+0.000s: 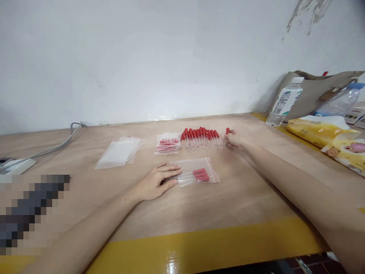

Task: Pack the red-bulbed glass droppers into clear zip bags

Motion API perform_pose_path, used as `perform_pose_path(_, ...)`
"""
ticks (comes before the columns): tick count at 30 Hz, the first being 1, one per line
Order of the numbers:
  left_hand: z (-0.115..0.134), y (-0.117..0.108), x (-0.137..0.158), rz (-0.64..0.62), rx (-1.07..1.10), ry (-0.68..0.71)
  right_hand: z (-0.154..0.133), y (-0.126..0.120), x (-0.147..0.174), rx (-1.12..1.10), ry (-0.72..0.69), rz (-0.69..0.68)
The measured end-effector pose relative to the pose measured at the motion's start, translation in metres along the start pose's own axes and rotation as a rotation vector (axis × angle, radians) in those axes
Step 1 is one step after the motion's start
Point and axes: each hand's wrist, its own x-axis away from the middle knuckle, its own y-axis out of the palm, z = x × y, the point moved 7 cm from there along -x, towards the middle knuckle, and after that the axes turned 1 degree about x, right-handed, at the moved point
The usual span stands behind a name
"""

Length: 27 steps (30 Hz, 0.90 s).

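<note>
My left hand (158, 180) lies on the table with its fingers stretched out and apart. Its fingertips touch the bottom end of a clear zip bag (185, 165). Inside that bag lie several droppers with red rubber bulbs (201, 175), bulbs toward the zip. At the right end of a row of loose droppers (201, 137), my right hand (235, 140) pinches a single dropper (227, 131), its red bulb up and its thin tube pointing down. Left of the row sits a stack of filled bags (167, 145), also with red-bulbed droppers in them.
Flat clear bags (119, 152) lie in a pile on the left. A grey cable (61, 146) runs along the far left. At the right stand a water bottle (286, 102) and a grey bag (310, 91), beside yellow packs (322, 131). Yellow tape (199, 247) covers the table's front edge.
</note>
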Motion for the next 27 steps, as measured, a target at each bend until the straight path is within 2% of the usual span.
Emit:
perform_pose_path(4, 0.0, 0.0, 0.0, 0.009, -0.009, 0.015, -0.002, -0.003, 0.034, -0.126, -0.031, -0.006)
perform_pose_path(9, 0.0, 0.0, 0.001, 0.013, -0.014, 0.029, -0.005, 0.013, 0.085, -0.308, -0.137, -0.047)
perform_pose_path(13, 0.0, 0.001, 0.001, 0.013, -0.01, 0.027, -0.006, 0.024, 0.101, -0.378, -0.185, -0.062)
perform_pose_path(21, 0.001, 0.0, 0.0, 0.011, 0.0, 0.024, -0.003, 0.02, 0.101, -0.375, -0.132, -0.026)
perform_pose_path(27, 0.001, 0.0, 0.0, 0.007, 0.009, 0.016, 0.0, 0.039, 0.119, -0.552, 0.06, -0.172)
